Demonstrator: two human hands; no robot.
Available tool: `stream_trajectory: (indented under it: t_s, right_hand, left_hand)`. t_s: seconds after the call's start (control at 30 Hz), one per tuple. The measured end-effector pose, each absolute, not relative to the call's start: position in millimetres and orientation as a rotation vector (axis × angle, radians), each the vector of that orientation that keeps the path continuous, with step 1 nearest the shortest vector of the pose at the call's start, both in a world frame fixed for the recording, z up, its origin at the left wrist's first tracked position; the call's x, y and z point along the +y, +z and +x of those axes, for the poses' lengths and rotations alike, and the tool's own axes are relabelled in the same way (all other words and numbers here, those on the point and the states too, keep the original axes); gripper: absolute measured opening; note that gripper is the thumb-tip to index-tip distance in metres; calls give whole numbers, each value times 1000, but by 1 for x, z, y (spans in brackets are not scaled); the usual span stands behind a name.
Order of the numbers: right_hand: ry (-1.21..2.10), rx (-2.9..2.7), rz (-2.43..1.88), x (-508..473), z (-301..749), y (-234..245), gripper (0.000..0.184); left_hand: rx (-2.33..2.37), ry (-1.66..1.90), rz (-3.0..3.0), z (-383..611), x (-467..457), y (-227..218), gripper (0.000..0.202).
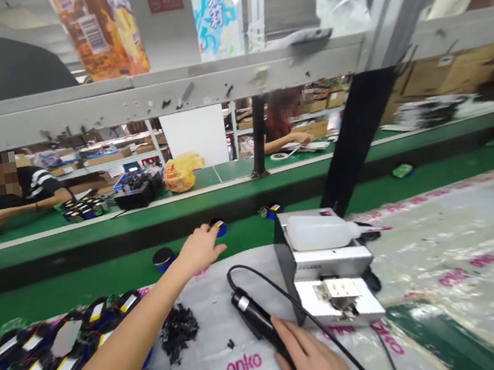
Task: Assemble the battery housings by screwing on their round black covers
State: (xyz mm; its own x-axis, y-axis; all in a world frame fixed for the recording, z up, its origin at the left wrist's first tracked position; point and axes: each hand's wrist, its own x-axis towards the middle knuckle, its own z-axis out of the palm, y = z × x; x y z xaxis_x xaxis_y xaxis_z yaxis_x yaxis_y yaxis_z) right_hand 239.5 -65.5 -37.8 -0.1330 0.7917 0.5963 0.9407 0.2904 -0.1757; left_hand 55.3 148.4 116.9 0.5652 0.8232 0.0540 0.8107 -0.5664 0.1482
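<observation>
My left hand point(201, 248) stretches over the green conveyor belt, thumb and fingers apart. Its fingertips are at a round blue part with a black rim point(221, 228); whether they touch it I cannot tell. Another blue and black round part point(164, 258) sits left of my wrist. Low in the view, my right hand point(317, 357) is closed round the rear of a black corded hand tool point(255, 317), which points away toward the left. Its working tip is hard to make out. Under it lies a plastic-covered bench top point(215, 344) with pink "anko" print.
Many round parts with white and yellow blocks point(64, 363) crowd the lower left, beside black scraps point(179, 331). A metal machine point(337, 289) carries a white squeeze bottle point(319, 231). A slanted black post point(356, 138) rises behind it. Two people work across the green belt point(103, 277).
</observation>
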Motion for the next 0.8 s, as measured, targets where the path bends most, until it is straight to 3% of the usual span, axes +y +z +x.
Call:
stream_trajectory:
  t_s: [0.23, 0.4, 0.53, 0.7, 0.8]
  right_hand:
    - [-481, -1856, -1349, -78, 242, -12, 34]
    - [-618, -1539, -1365, -79, 299, 52, 41]
    - [-617, -1729, -1405, -34, 352, 107, 42]
    - [-437, -2118, -1416, 15, 375, 140, 50]
    - [-426, -2046, -1409, 4, 363, 143, 58]
  left_hand:
    - [1503, 240, 2652, 108, 200, 101, 34]
    - [1541, 199, 2644, 102, 183, 120, 40]
    - [1436, 135, 2680, 75, 113, 132, 47]
    - [1039, 38, 2627, 35, 5, 70, 69]
    - [976, 205, 2667, 20, -32, 20, 70]
